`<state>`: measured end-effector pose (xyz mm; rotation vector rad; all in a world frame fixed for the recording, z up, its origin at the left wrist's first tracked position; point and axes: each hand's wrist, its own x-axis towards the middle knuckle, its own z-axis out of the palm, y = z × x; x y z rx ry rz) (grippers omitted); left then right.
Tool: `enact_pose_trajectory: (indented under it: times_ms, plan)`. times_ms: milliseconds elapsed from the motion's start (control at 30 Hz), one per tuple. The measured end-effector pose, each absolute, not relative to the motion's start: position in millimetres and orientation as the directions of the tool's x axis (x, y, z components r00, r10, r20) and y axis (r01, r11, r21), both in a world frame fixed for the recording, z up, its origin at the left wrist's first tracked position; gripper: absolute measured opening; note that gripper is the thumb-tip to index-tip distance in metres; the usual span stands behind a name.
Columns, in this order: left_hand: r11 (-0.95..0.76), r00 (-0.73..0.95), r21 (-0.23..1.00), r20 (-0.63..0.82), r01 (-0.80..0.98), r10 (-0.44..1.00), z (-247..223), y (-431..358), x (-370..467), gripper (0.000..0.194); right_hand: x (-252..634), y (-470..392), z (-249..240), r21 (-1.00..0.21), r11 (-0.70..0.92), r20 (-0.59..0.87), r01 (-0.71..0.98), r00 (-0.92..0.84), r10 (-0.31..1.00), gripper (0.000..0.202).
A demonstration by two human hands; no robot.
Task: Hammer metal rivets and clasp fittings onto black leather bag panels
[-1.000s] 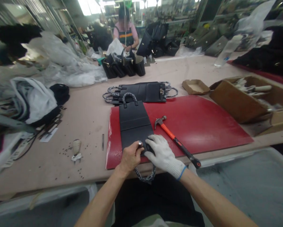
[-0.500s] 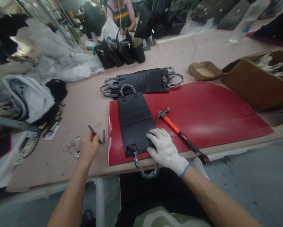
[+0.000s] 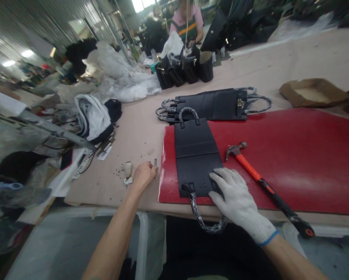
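My bare left hand is low over the table, left of the red board. Its fingers are closed at a slim metal punch, partly covered by the fingertips. My right hand, in a white knit glove, lies with fingers spread on the lower right of a black leather bag panel. Small holes show in the panel beside the glove. A wrapped handle hangs over the table's front edge; another handle stands at the far end. Right of the glove lies a claw hammer with an orange and black handle.
The panel rests on a red board. Behind it lie more black bag panels. A pale spool-like object and scattered small bits are left of my left hand. Further off are a cardboard tray, finished black bags and a person.
The view has swung left. My left hand has moved right, to the punch lying by the board; the dark rod it held is no longer clearly visible. My right hand stays on the panel.
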<state>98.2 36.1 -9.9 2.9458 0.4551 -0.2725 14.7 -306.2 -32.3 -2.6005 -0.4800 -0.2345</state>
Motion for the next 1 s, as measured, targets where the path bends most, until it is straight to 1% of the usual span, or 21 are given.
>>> enact_pose_trajectory:
  times_ms: [100,200,267,333,367,400,433,467,500,533,567,600,667,733,800,900,1000]
  plan:
    - [-0.928,0.918,0.135,-0.253,0.348,0.307,-12.8,32.9,113.1,0.022,14.4,-304.9,-31.0,-0.426,-0.825,0.247,0.370,0.925,0.288,0.046]
    - [-0.910,0.898,0.171,-0.306,0.378,0.316,-15.8,34.3,124.2,0.012,12.3,-303.5,-28.6,-0.439,-0.820,0.251,0.367,0.927,0.280,0.046]
    - [-0.895,0.896,0.224,-0.321,0.387,0.307,-16.3,39.2,127.2,0.010,10.8,-302.8,-27.3,-0.455,-0.815,0.245,0.359,0.930,0.273,0.047]
    - [-0.875,0.900,0.288,-0.320,0.389,0.295,-14.0,44.4,125.3,0.012,9.7,-302.4,-26.6,-0.466,-0.812,0.238,0.350,0.934,0.266,0.047]
    - [-0.851,0.904,0.345,-0.309,0.396,0.295,-11.5,45.5,122.2,0.014,9.3,-302.2,-26.5,-0.470,-0.812,0.237,0.347,0.935,0.263,0.047]
    - [-0.797,0.908,0.447,-0.294,0.407,0.299,-8.3,44.5,117.5,0.015,9.0,-302.1,-26.4,-0.471,-0.811,0.237,0.346,0.936,0.261,0.047]
    - [-0.698,0.911,0.586,-0.283,0.412,0.301,-4.5,40.7,111.4,0.016,8.7,-301.9,-26.5,-0.472,-0.811,0.238,0.346,0.936,0.261,0.047]
    - [-0.548,0.914,0.734,-0.278,0.401,0.297,-0.5,33.8,104.0,0.017,8.5,-301.7,-26.5,-0.472,-0.811,0.238,0.346,0.936,0.261,0.048]
    - [-0.361,0.917,0.855,-0.281,0.373,0.283,3.1,23.5,95.7,0.021,8.4,-301.5,-26.4,-0.472,-0.811,0.237,0.345,0.936,0.261,0.048]
    - [-0.171,0.924,0.926,-0.290,0.336,0.249,6.1,10.3,87.0,0.028,8.3,-301.4,-26.4,-0.471,-0.812,0.236,0.343,0.937,0.259,0.048]
    - [-0.019,0.934,0.952,-0.297,0.307,0.200,7.9,-5.3,78.5,0.037,8.3,-301.2,-26.3,-0.470,-0.814,0.234,0.341,0.937,0.258,0.048]
    - [0.068,0.944,0.954,-0.298,0.291,0.143,8.2,-22.3,70.7,0.044,8.3,-301.1,-26.2,-0.470,-0.814,0.232,0.340,0.938,0.258,0.048]
    - [0.147,0.962,0.954,-0.270,0.261,0.045,4.4,-55.6,58.7,0.049,8.6,-301.0,-26.1,-0.469,-0.815,0.232,0.340,0.938,0.258,0.049]
    - [0.155,0.977,0.964,-0.212,0.214,-0.028,-4.2,-81.7,51.5,0.044,8.8,-300.9,-26.2,-0.469,-0.814,0.232,0.343,0.937,0.261,0.049]
    - [0.120,0.987,0.981,-0.142,0.150,-0.074,-14.5,-96.4,47.7,0.034,8.8,-300.8,-26.5,-0.471,-0.812,0.232,0.344,0.937,0.263,0.050]
    - [0.055,0.991,0.995,-0.072,0.078,-0.109,-27.0,-100.7,44.3,0.022,8.2,-301.0,-26.8,-0.479,-0.807,0.232,0.345,0.937,0.263,0.049]
    - [0.025,0.991,0.998,-0.048,0.052,-0.126,-33.8,-97.5,41.1,0.018,7.3,-301.4,-26.4,-0.494,-0.797,0.241,0.346,0.936,0.257,0.049]
